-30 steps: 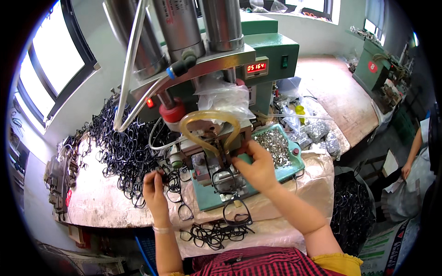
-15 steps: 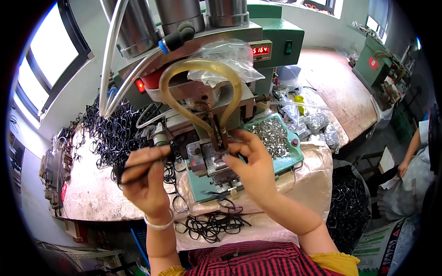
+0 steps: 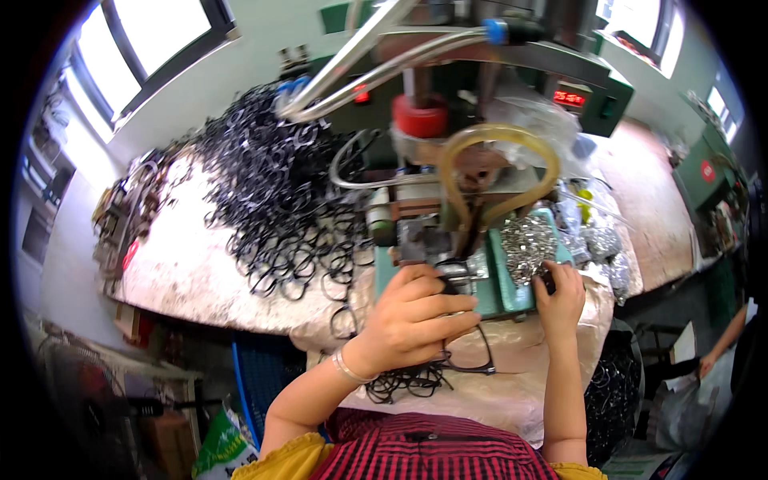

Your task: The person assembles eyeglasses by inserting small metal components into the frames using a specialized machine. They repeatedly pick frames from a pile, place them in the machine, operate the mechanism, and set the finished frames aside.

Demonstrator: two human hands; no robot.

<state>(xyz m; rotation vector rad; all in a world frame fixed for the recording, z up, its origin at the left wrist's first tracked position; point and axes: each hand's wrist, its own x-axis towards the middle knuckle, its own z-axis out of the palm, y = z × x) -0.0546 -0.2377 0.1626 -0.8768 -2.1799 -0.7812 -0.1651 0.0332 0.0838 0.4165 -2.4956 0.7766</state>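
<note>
My left hand [image 3: 422, 318] is closed on a black eyeglass frame [image 3: 488, 352] just in front of the press. The frame's thin arm hangs below my fingers, while its upper part is hidden by the hand and the machine's fixture [image 3: 456, 272]. At the near right edge of a green tray [image 3: 516, 298], my right hand [image 3: 562, 298] has its fingers curled down by the small shiny metal parts [image 3: 528, 244]. Something dark shows at those fingertips; what they pinch is too small to make out.
A large heap of black eyeglass frames [image 3: 276, 176] covers the table's left part. Several more frames [image 3: 408, 382] lie near my lap. A looped yellowish tube [image 3: 500, 132] hangs from the press. Clear bags of parts [image 3: 602, 242] sit right of the tray. Another person's hand [image 3: 707, 366] shows at far right.
My left hand has come rightward to the front of the press with a black eyeglass frame. My right hand has left the press fixture for the tray of metal parts. The view has shifted left.
</note>
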